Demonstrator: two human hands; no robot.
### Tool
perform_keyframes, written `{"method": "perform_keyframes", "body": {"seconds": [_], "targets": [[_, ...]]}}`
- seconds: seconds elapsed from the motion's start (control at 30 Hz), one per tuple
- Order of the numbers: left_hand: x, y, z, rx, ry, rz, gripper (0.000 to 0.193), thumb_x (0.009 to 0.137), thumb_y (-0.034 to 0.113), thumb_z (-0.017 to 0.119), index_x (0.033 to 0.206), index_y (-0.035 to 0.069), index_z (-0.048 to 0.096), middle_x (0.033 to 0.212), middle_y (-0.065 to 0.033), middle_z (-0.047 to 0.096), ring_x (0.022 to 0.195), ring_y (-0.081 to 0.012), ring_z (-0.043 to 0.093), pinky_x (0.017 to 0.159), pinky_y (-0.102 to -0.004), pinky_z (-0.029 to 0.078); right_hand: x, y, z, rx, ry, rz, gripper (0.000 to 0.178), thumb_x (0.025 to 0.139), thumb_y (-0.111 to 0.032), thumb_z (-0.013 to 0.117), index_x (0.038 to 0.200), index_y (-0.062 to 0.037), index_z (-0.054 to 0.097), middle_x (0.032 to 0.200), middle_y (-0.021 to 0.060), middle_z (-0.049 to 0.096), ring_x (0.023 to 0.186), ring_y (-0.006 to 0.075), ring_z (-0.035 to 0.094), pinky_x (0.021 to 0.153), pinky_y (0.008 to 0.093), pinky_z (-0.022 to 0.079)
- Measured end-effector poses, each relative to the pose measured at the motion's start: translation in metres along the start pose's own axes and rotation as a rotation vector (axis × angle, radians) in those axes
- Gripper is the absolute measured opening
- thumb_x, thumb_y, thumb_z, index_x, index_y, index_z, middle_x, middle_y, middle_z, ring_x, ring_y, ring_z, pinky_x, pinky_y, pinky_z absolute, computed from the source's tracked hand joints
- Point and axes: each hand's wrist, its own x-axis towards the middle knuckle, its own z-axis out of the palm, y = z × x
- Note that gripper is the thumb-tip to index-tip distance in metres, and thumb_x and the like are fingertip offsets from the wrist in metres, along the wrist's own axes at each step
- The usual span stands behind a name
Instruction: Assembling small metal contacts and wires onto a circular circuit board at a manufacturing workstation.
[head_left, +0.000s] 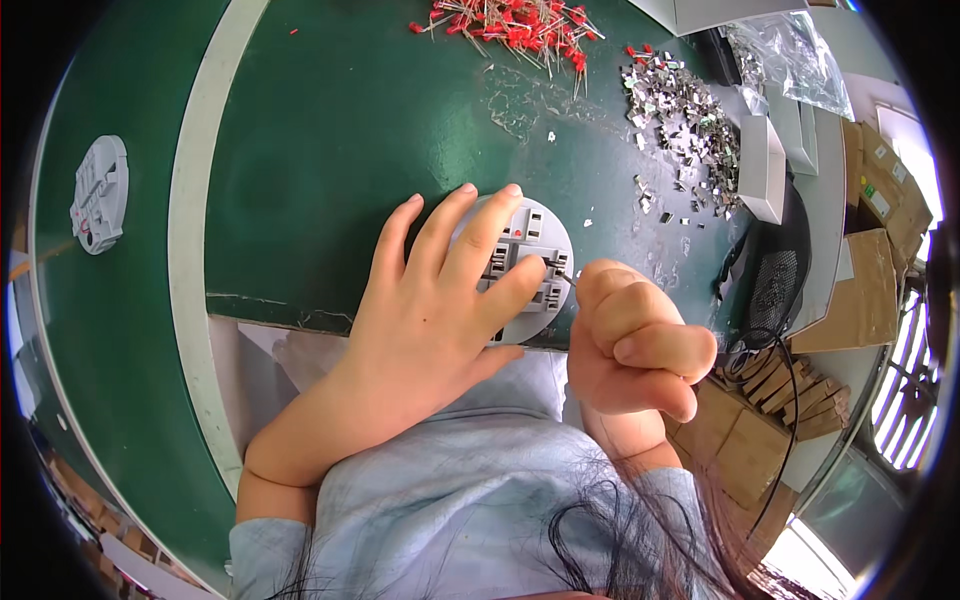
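Note:
A round light-grey plastic base point(560, 230) with raised slots, small metal contacts and a red spot lies at the near edge of the green table. Across its left side rests my left hand point(430, 280), fingers spread, hiding much of the part; the index fingertip presses near the middle contacts. Just right of the base, my right hand point(640, 335) is closed in a fist-like grip. From it a thin dark tool point(568, 279) points at the contacts on the base's right side; its handle is hidden in the fingers, so its kind is unclear.
Red LEDs point(520, 25) with long leads lie heaped at the far edge. Small metal pieces point(690, 125) are piled at the far right, beside a white box point(762, 170) and a black mesh object point(778, 265). Another plastic base point(100, 195) sits left. Cardboard boxes point(860, 290) stand right.

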Motion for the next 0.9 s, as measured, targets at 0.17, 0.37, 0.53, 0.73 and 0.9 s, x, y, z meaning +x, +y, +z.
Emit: {"method": "perform_keyframes", "body": {"seconds": [0.17, 0.37, 0.53, 0.73, 0.9], "targets": [[0.0, 0.002, -0.001, 0.027, -0.005, 0.006, 0.074, 0.061, 0.031, 0.091, 0.125, 0.017, 0.057, 0.153, -0.0149, 0.04, 0.139, -0.0381, 0.041, 0.113, -0.0577, 0.031, 0.0, 0.007, -0.002, 0.082, -0.011, -0.033, 0.054, 0.1, -0.065, 0.034, 0.091, -0.012, 0.039, 0.059, -0.0003, 0.035, 0.045, 0.0113, 0.022, 0.043, 0.03, 0.024], [-0.005, 0.004, 0.004, 0.041, 0.027, -0.001, 0.075, 0.06, 0.031, 0.091, 0.125, 0.016, 0.056, 0.153, -0.0152, 0.04, 0.138, -0.0383, 0.042, 0.113, -0.058, 0.031, -0.001, 0.012, -0.001, 0.199, 0.059, -0.094, 0.059, 0.1, -0.062, 0.041, 0.085, -0.0054, 0.045, 0.06, 0.0021, 0.044, 0.044, 0.0137, 0.036, 0.04, 0.0306, 0.029], [-0.004, 0.005, 0.004, 0.047, 0.057, 0.001, 0.076, 0.059, 0.031, 0.091, 0.125, 0.016, 0.056, 0.152, -0.0153, 0.041, 0.137, -0.038, 0.043, 0.112, -0.058, 0.031, -0.001, 0.016, -0.001, 0.206, 0.061, -0.122, 0.06, 0.1, -0.063, 0.041, 0.084, -0.0056, 0.045, 0.059, 0.0018, 0.044, 0.044, 0.0133, 0.035, 0.04, 0.0303, 0.028], [-0.004, 0.003, 0.008, 0.051, 0.064, 0.009, 0.078, 0.058, 0.031, 0.092, 0.125, 0.017, 0.055, 0.152, -0.0154, 0.04, 0.136, -0.0378, 0.043, 0.111, -0.0581, 0.032, -0.001, 0.01, -0.003, 0.102, 0.008, -0.046, 0.054, 0.101, -0.065, 0.035, 0.087, -0.0121, 0.038, 0.058, -0.0011, 0.034, 0.045, 0.0113, 0.021, 0.044, 0.0305, 0.024], [-0.004, 0.006, 0.007, 0.061, 0.061, 0.001, 0.079, 0.057, 0.03, 0.092, 0.126, 0.018, 0.055, 0.152, -0.0155, 0.04, 0.136, -0.038, 0.043, 0.111, -0.0582, 0.032, 0.003, 0.004, -0.012, 0.2, 0.044, -0.038, 0.055, 0.1, -0.065, 0.037, 0.088, -0.0114, 0.04, 0.06, -0.0004, 0.038, 0.047, 0.0129, 0.027, 0.047, 0.0305, 0.027]]}}
